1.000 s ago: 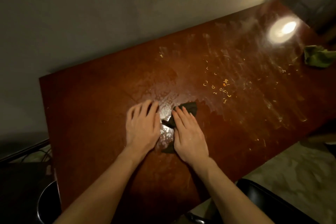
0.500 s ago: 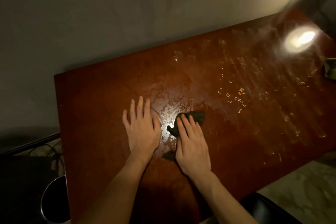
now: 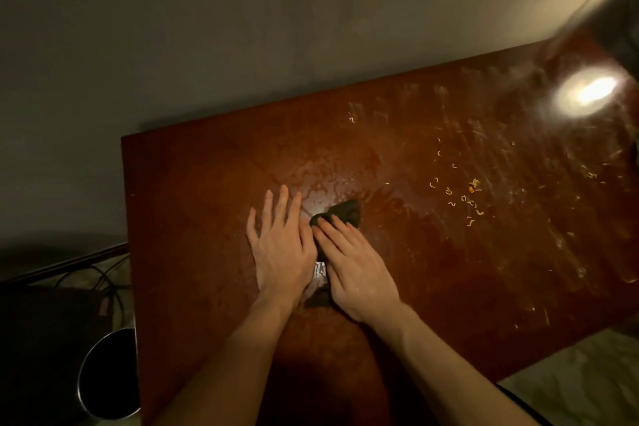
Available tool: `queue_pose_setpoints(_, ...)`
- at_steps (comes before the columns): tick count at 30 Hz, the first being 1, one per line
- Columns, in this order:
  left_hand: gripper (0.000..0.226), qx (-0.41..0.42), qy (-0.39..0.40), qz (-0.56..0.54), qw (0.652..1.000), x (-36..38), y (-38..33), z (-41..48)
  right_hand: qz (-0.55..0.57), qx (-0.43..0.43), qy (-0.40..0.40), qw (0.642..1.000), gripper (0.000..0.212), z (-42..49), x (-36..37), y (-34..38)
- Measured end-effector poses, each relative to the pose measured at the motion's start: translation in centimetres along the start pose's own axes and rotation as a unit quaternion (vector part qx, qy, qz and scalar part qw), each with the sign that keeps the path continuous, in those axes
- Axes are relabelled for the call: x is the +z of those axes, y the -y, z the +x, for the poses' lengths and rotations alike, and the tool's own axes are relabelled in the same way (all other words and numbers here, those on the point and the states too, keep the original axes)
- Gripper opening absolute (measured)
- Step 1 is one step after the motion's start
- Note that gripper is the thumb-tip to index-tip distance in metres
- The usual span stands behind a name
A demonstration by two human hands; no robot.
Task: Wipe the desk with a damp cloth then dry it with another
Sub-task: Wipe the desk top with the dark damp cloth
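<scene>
Dark crumpled damp cloth point(image 3: 340, 214) sat mid-tabletop, pinned under flat right hand point(image 3: 356, 270), fingers straight, pressing not gripping. Left hand point(image 3: 281, 245) flat, fingers spread, holding nothing, touching right hand. Over last second cloth had slid left, away from pale noodle scraps point(image 3: 463, 197). Reddish-brown wooden tabletop point(image 3: 193, 218) wet just beyond hands. Damp wiping likely unfinished, scraps uncleared.

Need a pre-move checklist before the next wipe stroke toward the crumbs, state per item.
1. Right hand flat on the cloth: ok.
2. Left hand flat on the desk, bracing: ok.
3. Desk wet around the cloth: ok.
4. Crumbs right of the cloth cleared: not ok.
5. Path from cloth to crumbs free of other things: ok.
6. Cloth damp enough: cannot tell.
</scene>
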State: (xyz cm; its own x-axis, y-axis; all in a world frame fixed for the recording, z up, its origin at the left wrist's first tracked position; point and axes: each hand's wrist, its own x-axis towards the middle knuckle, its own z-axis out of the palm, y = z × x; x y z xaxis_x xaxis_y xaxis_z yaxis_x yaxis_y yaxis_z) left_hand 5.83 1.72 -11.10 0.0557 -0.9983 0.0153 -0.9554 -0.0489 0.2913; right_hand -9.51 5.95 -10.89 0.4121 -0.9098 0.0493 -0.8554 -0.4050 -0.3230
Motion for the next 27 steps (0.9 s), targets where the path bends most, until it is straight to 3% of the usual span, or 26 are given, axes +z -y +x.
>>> queue_pose_setpoints(3, 0.059, 0.001, -0.006, -0.005, 1.000, 0.3, 0.2, -0.1, -0.007, 0.031, -0.003, 0.999, 0.058, 3.2, -0.6, -2.2)
queue_pose_setpoints(6, 0.059, 0.003, -0.007, -0.006, 1.000, 0.3, 0.1, -0.1, 0.007, 0.195, -0.091, 0.977, 0.056, 4.6, -0.5, -2.9)
queue_pose_setpoints(8, 0.060, 0.006, -0.007, -0.007, 1.000, 0.1, 0.0, -0.1, 0.005, 0.260, -0.119, 0.958, 0.057, 4.4, -0.2, -1.7)
queue_pose_setpoints(10, 0.061, 0.006, -0.004, -0.006, 1.000, 0.0, 0.0, -0.1, -0.008, 0.202, -0.097, 0.974, 0.059, 3.4, 0.2, -0.4)
queue_pose_setpoints(13, 0.061, 0.003, 0.004, 0.004, 1.000, -0.1, -0.1, 0.0, -0.016, 0.004, -0.001, 1.000, 0.060, 2.9, -0.4, -0.9)
queue_pose_setpoints(15, 0.060, 0.002, 0.008, 0.003, 1.000, -0.1, 0.0, 0.0, -0.022, -0.007, 0.012, 1.000, 0.058, 4.4, -0.8, -2.7)
queue_pose_setpoints(17, 0.060, 0.005, 0.011, 0.004, 1.000, -0.1, 0.0, 0.0, -0.013, 0.125, -0.047, 0.991, 0.058, 6.3, -0.9, -3.6)
queue_pose_setpoints(19, 0.059, 0.005, 0.009, 0.003, 1.000, -0.2, 0.0, 0.1, 0.005, 0.286, -0.119, 0.951, 0.057, 7.9, -1.0, -3.6)
queue_pose_setpoints(20, 0.058, 0.004, 0.006, 0.003, 1.000, -0.2, -0.2, 0.1, 0.002, 0.326, -0.134, 0.936, 0.058, 8.3, -0.9, -3.3)
queue_pose_setpoints(22, 0.053, -0.007, -0.011, -0.003, 1.000, 0.0, -0.3, 0.3, -0.021, 0.273, -0.113, 0.955, 0.059, 8.2, -0.6, -2.8)
queue_pose_setpoints(25, 0.046, 0.009, -0.032, 0.003, 0.999, -0.1, -0.1, 1.8, -0.028, 0.045, -0.018, 0.998, 0.058, 7.3, -1.0, -3.4)
queue_pose_setpoints(27, 0.044, 0.038, -0.038, 0.027, 0.998, -0.2, 0.0, 3.2, -0.011, 0.047, -0.021, 0.999, 0.057, 8.3, -0.9, -4.3)
